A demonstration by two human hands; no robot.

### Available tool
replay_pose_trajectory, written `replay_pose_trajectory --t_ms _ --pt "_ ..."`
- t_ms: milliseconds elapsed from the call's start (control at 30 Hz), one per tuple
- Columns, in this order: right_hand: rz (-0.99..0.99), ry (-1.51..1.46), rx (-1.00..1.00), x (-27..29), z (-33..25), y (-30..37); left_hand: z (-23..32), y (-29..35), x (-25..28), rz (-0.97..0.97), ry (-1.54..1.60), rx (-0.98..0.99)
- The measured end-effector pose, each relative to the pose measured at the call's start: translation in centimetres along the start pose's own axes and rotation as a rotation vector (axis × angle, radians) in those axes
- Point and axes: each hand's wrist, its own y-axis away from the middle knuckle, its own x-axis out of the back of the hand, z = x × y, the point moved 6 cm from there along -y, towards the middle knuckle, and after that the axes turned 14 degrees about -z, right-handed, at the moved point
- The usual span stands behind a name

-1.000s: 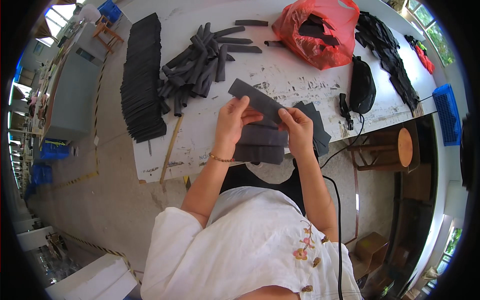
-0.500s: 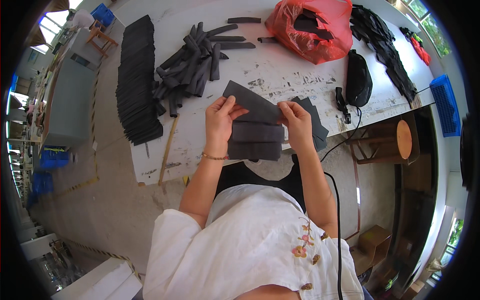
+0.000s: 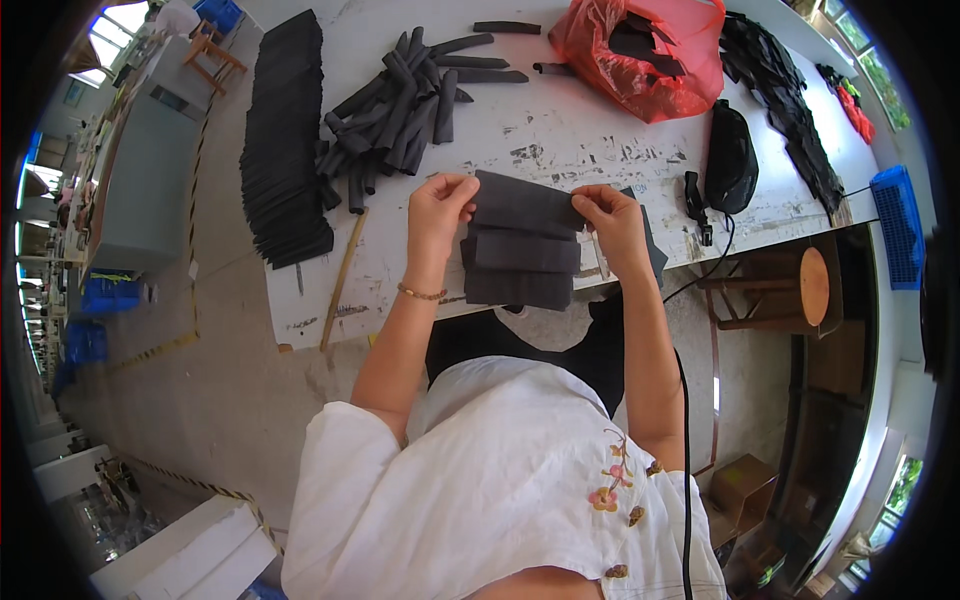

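A flat black fabric strip (image 3: pixel 526 203) is stretched between my two hands, just above the near part of the table. My left hand (image 3: pixel 440 207) pinches its left end between thumb and fingers. At the other end, my right hand (image 3: pixel 612 222) grips the upper right corner the same way. Right below the strip lie more black pieces: a folded piece (image 3: pixel 525 252) and, at the table's near edge, another dark piece (image 3: pixel 518 290). Partly hidden behind my right hand is a stack of flat black pieces (image 3: pixel 652 240).
Rolled black strips (image 3: pixel 395 115) lie in a heap beyond my left hand, beside a long row of stacked black pieces (image 3: pixel 285 140). A red plastic bag (image 3: pixel 640 60), a black pouch (image 3: pixel 731 160) and a wooden stick (image 3: pixel 343 280) rest on the white table (image 3: pixel 480 150). A stool (image 3: pixel 813 285) stands right.
The strip has turned from a slant to nearly level and come down over the other pieces. My right hand has shifted a little to the right. Both hands keep their hold.
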Motion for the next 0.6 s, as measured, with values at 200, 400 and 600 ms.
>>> replay_pose_trajectory --t_ms 200,400,600 --pt "0.056 0.430 0.007 -0.4 2.0 -0.3 -2.8 0.5 0.9 0.039 -0.587 0.003" --pt "0.246 0.654 0.109 1.4 1.6 1.6 1.3 -3.9 -0.9 0.043 -0.783 -0.321" --pt "0.382 1.093 0.031 5.2 2.1 4.4 7.8 -18.2 -7.9 0.022 -0.951 -0.728"
